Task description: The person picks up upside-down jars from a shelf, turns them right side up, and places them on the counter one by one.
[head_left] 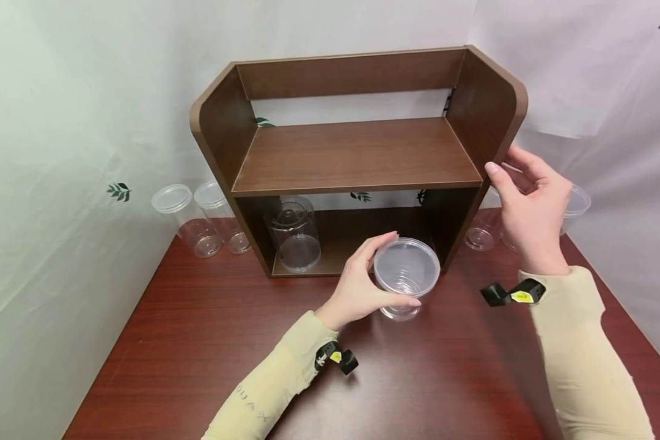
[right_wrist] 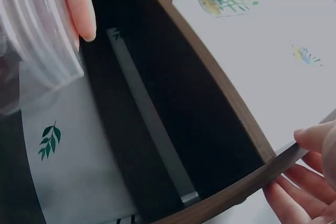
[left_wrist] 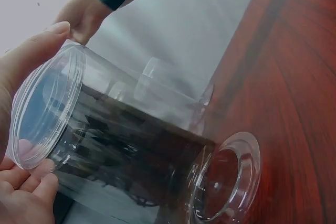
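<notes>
A clear plastic jar with a frosted lid (head_left: pixel 407 269) is in my left hand (head_left: pixel 357 287), gripped round its top with the thumb in front and fingers behind. Seen from the left wrist, the jar's base (left_wrist: pixel 226 182) is close over the red-brown tabletop. My right hand (head_left: pixel 536 208) holds the right side panel of a brown wooden shelf (head_left: pixel 352 156), its thumb at the front edge and its fingers on the outer face. In the right wrist view, those fingers (right_wrist: pixel 294 187) wrap the panel edge. Another clear jar (head_left: pixel 297 244) stands inside the lower compartment at the left.
Two lidded clear jars (head_left: pixel 189 223) stand left of the shelf, near the wall. More jars (head_left: pixel 481 235) are at its right, partly hidden behind my right hand and the panel. White sheeting (head_left: pixel 88 122) with leaf prints hangs behind. The wooden table (head_left: pixel 198 342) stretches in front.
</notes>
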A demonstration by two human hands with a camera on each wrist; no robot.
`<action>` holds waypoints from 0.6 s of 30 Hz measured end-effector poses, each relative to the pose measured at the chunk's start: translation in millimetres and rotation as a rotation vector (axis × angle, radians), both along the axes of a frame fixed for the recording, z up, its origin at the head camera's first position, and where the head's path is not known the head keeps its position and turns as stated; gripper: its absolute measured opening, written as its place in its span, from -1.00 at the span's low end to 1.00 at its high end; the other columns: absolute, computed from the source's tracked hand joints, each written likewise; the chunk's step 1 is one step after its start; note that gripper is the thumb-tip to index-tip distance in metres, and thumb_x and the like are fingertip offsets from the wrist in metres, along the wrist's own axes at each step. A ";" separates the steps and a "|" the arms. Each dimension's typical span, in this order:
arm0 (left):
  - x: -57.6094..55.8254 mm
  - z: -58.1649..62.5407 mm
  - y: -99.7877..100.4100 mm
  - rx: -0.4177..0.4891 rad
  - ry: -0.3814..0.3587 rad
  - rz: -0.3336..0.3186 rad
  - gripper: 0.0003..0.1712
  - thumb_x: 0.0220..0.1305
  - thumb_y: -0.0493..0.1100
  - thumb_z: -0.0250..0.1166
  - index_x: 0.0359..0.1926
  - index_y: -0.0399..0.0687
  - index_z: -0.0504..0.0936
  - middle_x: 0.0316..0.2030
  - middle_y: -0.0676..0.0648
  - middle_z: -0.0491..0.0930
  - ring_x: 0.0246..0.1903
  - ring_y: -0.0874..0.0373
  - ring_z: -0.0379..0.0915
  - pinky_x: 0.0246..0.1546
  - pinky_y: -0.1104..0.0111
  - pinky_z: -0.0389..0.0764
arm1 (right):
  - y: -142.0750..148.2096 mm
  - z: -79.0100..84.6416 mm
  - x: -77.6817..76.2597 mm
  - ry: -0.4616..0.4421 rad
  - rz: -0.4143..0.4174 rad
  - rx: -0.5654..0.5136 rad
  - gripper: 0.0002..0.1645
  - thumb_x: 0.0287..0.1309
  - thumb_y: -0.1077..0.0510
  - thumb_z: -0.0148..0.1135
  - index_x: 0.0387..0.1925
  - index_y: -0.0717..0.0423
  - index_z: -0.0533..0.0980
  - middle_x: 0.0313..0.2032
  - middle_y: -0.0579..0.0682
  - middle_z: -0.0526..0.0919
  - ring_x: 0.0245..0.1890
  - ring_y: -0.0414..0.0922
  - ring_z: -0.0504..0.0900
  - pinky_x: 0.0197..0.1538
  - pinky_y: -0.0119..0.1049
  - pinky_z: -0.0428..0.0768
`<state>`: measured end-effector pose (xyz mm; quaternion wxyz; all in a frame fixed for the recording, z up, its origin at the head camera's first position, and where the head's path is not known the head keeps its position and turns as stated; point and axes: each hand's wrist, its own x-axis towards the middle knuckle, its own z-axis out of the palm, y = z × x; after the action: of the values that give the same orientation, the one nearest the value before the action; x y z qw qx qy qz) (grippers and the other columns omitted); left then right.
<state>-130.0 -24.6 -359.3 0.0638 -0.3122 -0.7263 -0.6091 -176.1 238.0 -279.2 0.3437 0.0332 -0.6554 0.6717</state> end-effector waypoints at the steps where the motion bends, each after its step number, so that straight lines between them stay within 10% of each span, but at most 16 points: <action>1: -2.4 -4.2 2.9 -0.004 0.000 -0.005 0.24 -0.42 -0.36 0.77 0.40 -0.24 0.37 0.23 -0.19 0.49 0.11 -0.09 0.53 0.18 0.13 0.55 | 0.4 -0.5 -0.5 -0.008 -0.015 0.024 -0.56 0.10 0.32 0.51 0.07 0.14 0.70 -0.06 0.04 0.75 -0.14 -0.20 0.75 -0.02 -0.43 0.65; 8: -21.7 -35.7 17.7 -0.033 0.004 -0.016 0.35 -0.41 -0.23 0.81 0.49 -0.04 0.28 0.29 0.00 0.45 0.21 0.23 0.46 0.27 0.35 0.44 | 2.4 -1.2 -2.6 -0.047 -0.086 0.146 -0.57 0.16 0.27 0.47 0.10 0.07 0.70 -0.05 -0.01 0.75 -0.14 -0.25 0.75 0.00 -0.43 0.65; 18: -22.9 -41.2 8.9 -0.228 0.097 0.094 0.44 -0.36 0.19 0.77 0.56 0.26 0.15 0.38 0.24 0.29 0.35 0.35 0.20 0.35 0.24 0.32 | 3.1 -1.1 -2.4 -0.025 -0.074 0.094 -0.62 0.11 0.29 0.51 0.02 0.12 0.73 -0.13 -0.02 0.78 -0.21 -0.24 0.76 -0.10 -0.49 0.66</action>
<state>-153.0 -15.8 -400.5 0.0913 -0.3120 -0.8007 -0.5031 -178.5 241.1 -280.4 0.3580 0.0168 -0.6912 0.6275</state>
